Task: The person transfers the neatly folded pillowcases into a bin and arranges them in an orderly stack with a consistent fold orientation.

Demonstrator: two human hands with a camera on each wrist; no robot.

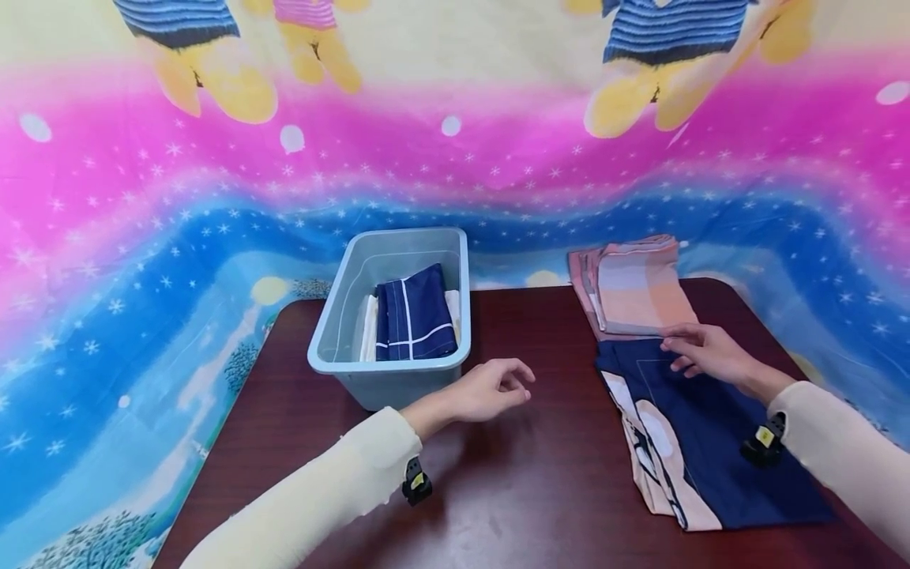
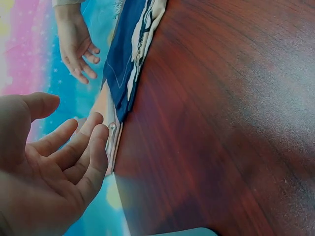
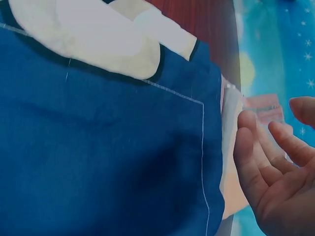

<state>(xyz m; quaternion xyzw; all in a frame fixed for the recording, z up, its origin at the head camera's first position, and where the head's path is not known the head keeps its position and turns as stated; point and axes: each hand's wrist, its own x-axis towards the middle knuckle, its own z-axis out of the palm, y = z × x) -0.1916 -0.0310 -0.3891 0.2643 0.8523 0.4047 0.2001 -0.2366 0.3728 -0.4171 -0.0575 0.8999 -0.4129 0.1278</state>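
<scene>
Okay, both hands free, no cloth lifted. My right hand (image 1: 707, 353) is above the inner end of the navy cloth (image 1: 739, 442), right where it meets the folded pink-and-peach cloth (image 1: 640, 292). Fingers half bent, thumb well apart from them in the right wrist view, nothing pinched; can't tell if a fingertip brushes fabric. My left hand (image 1: 489, 390) is over the bench (image 1: 540, 474), just beside the near right corner of the grey-blue bin (image 1: 398, 387), fingers loosely curled, thumb away, holding nothing.

Cloths: navy one lies flat along the bench's right edge, peach patterned flap (image 1: 661, 442) on its left side. Pink-and-peach one sits at the far edge, close to the far right corner. Bin stands toward the far left corner; inside, a navy cloth with white lines (image 1: 415, 316), pale cloth (image 1: 368, 328) beside it.

Step, my read: hands placed around the folded cloths, between grips. Next move probably calls for picking one cloth, sliding fingers under its edge and pinching all layers, left hand coming across to support the other side. Navy one looks thin and loosely layered, so a shallow pinch could catch only the top layer and undo the fold.
</scene>
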